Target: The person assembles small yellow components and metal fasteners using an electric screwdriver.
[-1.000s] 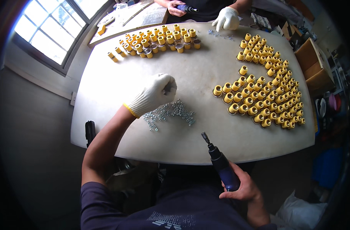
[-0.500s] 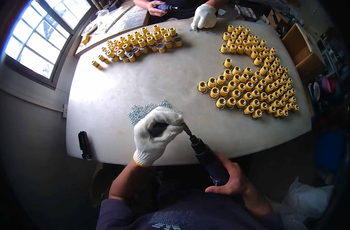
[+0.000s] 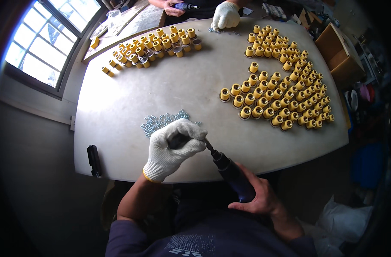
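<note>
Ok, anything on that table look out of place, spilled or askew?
Nothing looks spilled or damaged. The yellow parts stand upright in clusters, and the small metal pieces lie in one loose heap beside the gloved left hand. One yellow part stands slightly apart.

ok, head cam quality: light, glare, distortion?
Head view: daylight from the window upper left, which is blown out; soft sheen on the table; strong fisheye bend and dark vignette at the rim; gloved left hand and driver sharp enough.

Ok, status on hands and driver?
Left hand gloved, closed at driver tip. Right hand grips blue electric screwdriver. Screw pile beside glove. Nothing blocking.
</note>
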The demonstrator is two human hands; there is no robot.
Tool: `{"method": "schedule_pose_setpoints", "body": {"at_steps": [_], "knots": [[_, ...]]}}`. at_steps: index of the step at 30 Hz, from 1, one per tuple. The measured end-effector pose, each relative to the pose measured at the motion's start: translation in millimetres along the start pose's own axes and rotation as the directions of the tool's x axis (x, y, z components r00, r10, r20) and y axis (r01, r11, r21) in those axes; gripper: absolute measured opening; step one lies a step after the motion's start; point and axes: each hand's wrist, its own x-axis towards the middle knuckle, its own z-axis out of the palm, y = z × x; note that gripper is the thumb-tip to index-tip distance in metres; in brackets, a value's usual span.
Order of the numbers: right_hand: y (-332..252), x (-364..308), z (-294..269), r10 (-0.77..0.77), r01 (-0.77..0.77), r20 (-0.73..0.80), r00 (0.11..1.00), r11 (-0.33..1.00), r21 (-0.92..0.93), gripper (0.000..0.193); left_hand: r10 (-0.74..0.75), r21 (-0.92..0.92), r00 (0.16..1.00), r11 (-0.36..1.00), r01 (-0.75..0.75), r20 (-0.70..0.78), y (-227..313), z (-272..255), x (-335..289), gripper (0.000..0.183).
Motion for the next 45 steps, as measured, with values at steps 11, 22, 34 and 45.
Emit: {"method": "schedule_pose_setpoints", "body": {"at_steps": [11, 22, 34, 45], "knots": [[5.5, -8.8, 1.3, -0.006, 0.006, -0.018, 1.000, 1.000, 0.004, 0.114, 0.455, 0.821, 0.775, 0.553, 0.139, -0.438, -35.3, -101.1, 166.2, 0.044], [10.4, -17.9, 1.7, 0.000, -0.001, -0.050, 0.999, 1.000, -0.015, 0.115, 0.273, 0.753, 0.785, 0.564, 0.338, -0.557, -49.7, -118.3, 233.3, 0.039], [7.8, -16.6, -0.2, 0.051, -0.051, -0.009, 0.999, 0.997, 0.054, 0.115, -0.180, -0.315, 0.981, 0.937, 0.148, -0.075, -1.0, -63.1, 81.0, 0.013], [2.4, -9.3, 3.3, -0.063, 0.064, 0.015, 0.998, 0.994, -0.094, 0.108, -0.524, -0.302, 0.834, 0.778, 0.552, 0.174, -7.2, -21.9, 23.7, 0.020]]}}
